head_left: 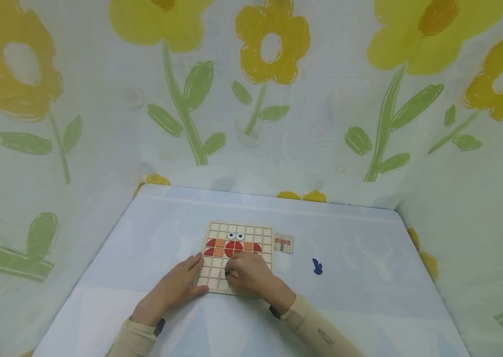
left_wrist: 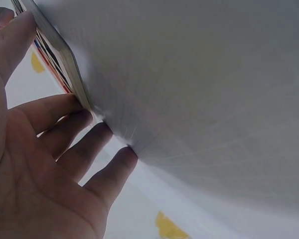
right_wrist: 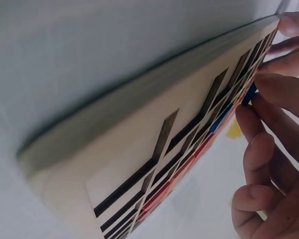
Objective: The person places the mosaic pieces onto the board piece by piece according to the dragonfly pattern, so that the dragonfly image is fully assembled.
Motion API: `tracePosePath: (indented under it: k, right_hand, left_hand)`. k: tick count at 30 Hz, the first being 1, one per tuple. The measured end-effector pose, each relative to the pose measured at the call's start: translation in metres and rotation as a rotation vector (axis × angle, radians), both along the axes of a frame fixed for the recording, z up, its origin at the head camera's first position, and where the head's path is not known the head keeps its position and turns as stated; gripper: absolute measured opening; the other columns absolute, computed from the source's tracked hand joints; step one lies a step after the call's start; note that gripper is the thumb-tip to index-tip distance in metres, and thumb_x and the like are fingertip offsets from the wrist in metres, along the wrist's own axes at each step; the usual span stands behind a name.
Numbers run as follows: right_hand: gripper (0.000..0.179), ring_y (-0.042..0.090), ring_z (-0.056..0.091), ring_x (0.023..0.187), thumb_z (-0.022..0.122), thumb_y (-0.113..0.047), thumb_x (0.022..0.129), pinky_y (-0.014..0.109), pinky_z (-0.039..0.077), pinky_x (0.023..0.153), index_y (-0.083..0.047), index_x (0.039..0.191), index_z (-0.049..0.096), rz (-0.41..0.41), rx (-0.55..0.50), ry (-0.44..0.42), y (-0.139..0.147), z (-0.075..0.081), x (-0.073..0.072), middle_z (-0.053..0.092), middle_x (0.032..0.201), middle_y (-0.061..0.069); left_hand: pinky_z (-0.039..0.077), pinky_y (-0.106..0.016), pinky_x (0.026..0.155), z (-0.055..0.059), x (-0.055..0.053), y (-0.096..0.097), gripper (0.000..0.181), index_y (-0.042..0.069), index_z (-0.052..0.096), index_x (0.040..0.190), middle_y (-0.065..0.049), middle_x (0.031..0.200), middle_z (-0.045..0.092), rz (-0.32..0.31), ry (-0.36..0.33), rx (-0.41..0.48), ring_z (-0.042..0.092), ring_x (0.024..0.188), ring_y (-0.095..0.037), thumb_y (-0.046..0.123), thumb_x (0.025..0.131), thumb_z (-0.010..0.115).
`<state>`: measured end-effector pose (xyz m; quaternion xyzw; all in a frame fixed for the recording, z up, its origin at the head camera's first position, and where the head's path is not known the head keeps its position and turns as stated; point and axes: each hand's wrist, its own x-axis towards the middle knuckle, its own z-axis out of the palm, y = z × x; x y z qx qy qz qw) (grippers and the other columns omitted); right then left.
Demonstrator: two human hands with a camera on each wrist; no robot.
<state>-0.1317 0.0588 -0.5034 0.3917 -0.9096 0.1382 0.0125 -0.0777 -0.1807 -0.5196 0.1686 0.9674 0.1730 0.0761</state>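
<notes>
A wooden grid board [head_left: 215, 226] lies flat on the table, with red and orange pieces [head_left: 219, 251] and two round eye pieces [head_left: 235, 236] set in its squares. My left hand [head_left: 174, 285] steadies the board's near left corner, fingertips along the left edge and thumb at the front edge. In the left wrist view those fingers [left_wrist: 72, 149] look fairly straight against the rim. Over the lower middle of the grid, my right hand [head_left: 253, 275] pinches a small dark blue piece [right_wrist: 250, 93] between thumb and finger. Another blue piece [right_wrist: 221, 119] sits in the grid, seen from the right wrist.
Just right of the board lies a small picture card [head_left: 284, 243] showing a gridded pattern. Farther right, a few loose dark blue pieces [head_left: 317, 267] lie together on the pale tabletop [head_left: 367, 297]. Flower-patterned cloth [head_left: 313, 124] surrounds the table at the back and sides.
</notes>
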Motion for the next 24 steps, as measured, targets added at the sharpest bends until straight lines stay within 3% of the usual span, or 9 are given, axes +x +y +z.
tracePosePath:
  k: [13,24]
  right_hand:
    - [0.011,0.006,0.065,0.082,0.079,-0.028,0.088,0.02,0.055,0.075,-0.024,0.098,0.082,0.004,0.058,0.003,-0.004,-0.0026,-0.0018,0.074,0.093,-0.012]
    - [0.01,0.008,0.068,0.089,0.079,-0.027,0.089,0.024,0.057,0.08,-0.024,0.096,0.083,0.011,0.04,0.015,-0.0039,-0.0037,-0.0007,0.074,0.096,-0.01]
  left_hand:
    - [0.037,-0.052,0.116,-0.0003,-0.001,0.0002,0.084,-0.004,0.042,0.151,-0.017,0.16,0.036,-0.005,-0.012,0.0,0.037,0.144,-0.04,0.049,0.093,0.071]
    - [0.037,-0.051,0.116,-0.0039,-0.0017,-0.0011,0.085,-0.004,0.041,0.152,-0.016,0.161,0.035,-0.006,-0.014,-0.007,0.037,0.145,-0.039,0.05,0.093,0.07]
